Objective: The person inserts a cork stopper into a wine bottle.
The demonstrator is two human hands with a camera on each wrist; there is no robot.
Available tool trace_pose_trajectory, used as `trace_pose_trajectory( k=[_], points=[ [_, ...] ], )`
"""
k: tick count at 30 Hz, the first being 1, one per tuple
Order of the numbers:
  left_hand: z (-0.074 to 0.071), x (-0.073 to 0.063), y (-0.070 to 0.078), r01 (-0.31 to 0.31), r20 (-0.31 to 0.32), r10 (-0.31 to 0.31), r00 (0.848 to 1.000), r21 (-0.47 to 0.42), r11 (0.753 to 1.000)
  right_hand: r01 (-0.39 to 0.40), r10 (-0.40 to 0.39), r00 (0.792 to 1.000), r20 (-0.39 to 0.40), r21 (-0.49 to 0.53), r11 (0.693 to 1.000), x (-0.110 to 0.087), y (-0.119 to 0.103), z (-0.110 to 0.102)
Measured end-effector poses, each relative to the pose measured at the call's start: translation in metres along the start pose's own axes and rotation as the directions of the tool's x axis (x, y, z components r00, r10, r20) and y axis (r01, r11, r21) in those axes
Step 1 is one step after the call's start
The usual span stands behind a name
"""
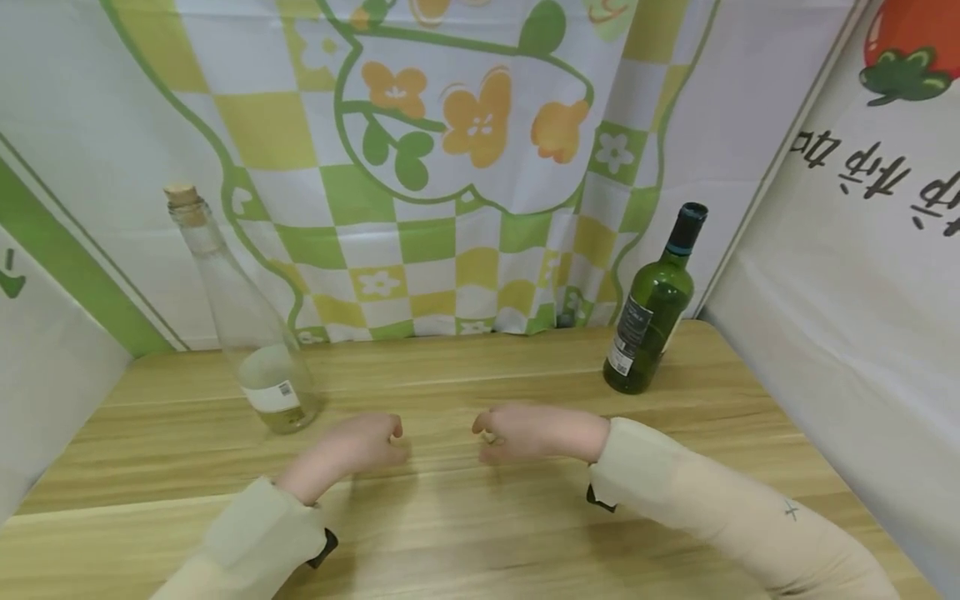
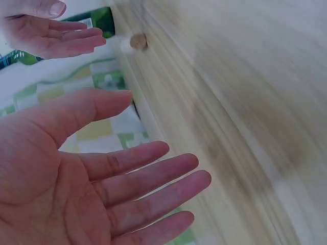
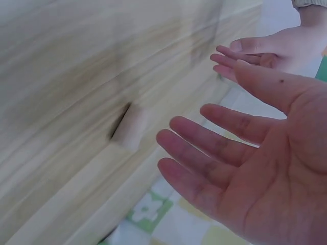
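Both hands hover over the wooden table, facing each other with a gap between them. My left hand (image 1: pixel 348 450) holds nothing; its fingers are spread and nearly straight in the left wrist view. Likewise empty, my right hand (image 1: pixel 532 433) has loosely extended fingers (image 3: pixel 204 148). Left of the left hand stands a tall clear glass bottle (image 1: pixel 273 379) with a cork (image 1: pixel 183 198) in its neck and a white label. A dark green wine bottle (image 1: pixel 651 312) stands upright beyond the right hand. A small brown, cork-like piece (image 2: pixel 138 41) shows blurred in the left wrist view.
The wood-grain table (image 1: pixel 450 542) spans the space below the hands. A checked green-and-yellow curtain (image 1: pixel 427 242) hangs at its back edge. White printed panels (image 1: pixel 847 333) stand at both sides. A blurred pale block with a dark edge (image 3: pixel 129 127) appears in the right wrist view.
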State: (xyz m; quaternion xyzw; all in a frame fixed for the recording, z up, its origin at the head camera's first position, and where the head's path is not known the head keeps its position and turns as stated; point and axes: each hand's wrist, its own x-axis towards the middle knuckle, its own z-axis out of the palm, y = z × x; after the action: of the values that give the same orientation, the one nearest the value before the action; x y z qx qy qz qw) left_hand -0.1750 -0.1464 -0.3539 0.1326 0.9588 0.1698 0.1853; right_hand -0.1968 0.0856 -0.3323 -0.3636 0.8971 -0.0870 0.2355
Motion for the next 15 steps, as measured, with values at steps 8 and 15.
trace_pose_trajectory(
  k=[8,15],
  points=[
    [0.006,0.013,0.022,-0.067,-0.021,0.067,0.998,0.021,0.998,-0.082,0.082,0.997,-0.010,0.027,0.996,-0.031,0.031,0.004],
    [0.010,0.022,0.042,-0.091,-0.011,0.092,0.996,0.063,0.994,-0.111,0.113,0.993,-0.031,0.058,0.992,-0.062,0.053,0.006]
  ],
)
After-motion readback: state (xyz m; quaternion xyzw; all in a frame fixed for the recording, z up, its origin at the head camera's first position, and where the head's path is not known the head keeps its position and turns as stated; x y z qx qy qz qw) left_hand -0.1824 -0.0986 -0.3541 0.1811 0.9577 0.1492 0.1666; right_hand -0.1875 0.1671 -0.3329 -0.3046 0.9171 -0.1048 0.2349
